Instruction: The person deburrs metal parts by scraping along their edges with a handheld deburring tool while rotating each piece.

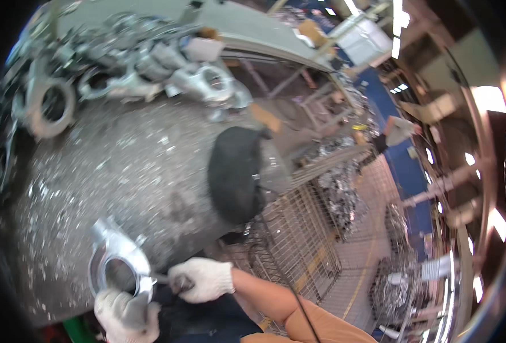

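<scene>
My left hand (126,317), in a white work glove, grips the lower rim of a silvery metal casting (100,268) with a large round hole. The casting is tilted at the near edge of the worktable, with a short neck pointing away from me. My right hand (199,280), also gloved, is closed around the handle of a small hand tool (180,283). Its thin shaft reaches left to the casting's right rim; the tip is too blurred to identify its kind.
The grey worktable (150,148) is strewn with metal shavings. Castings (50,108) are heaped along its far side. A black rounded bundle (233,174) lies at its right edge. Wire mesh cages (304,228) stand right, with shiny parts (341,200). Another person's gloved hand (400,130) shows farther off.
</scene>
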Demonstrator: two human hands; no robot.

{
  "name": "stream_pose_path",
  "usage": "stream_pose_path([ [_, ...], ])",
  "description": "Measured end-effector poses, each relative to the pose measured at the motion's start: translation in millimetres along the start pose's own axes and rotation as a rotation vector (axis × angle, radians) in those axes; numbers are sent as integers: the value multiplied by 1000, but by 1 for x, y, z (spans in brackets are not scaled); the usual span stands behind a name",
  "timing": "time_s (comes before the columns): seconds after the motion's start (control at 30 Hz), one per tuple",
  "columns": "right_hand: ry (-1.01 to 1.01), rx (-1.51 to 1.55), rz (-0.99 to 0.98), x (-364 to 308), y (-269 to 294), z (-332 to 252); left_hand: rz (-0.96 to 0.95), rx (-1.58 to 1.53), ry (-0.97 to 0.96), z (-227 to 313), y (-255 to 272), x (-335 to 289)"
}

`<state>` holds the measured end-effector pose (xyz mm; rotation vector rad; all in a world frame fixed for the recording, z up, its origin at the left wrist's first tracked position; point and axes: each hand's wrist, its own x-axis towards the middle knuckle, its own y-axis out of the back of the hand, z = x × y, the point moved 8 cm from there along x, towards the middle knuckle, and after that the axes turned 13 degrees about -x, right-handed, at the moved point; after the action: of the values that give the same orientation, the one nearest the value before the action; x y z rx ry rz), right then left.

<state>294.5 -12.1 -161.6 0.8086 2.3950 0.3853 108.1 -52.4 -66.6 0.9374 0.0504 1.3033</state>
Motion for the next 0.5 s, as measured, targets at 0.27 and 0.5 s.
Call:
stream_pose_path([
  [0.27,-153,-301,578,-22,8,-13,-23,69,-93,19,-1,32],
  [0.5,-182,-273,400,-8,10,-9,-101,42,-75,21,-4,26],
])
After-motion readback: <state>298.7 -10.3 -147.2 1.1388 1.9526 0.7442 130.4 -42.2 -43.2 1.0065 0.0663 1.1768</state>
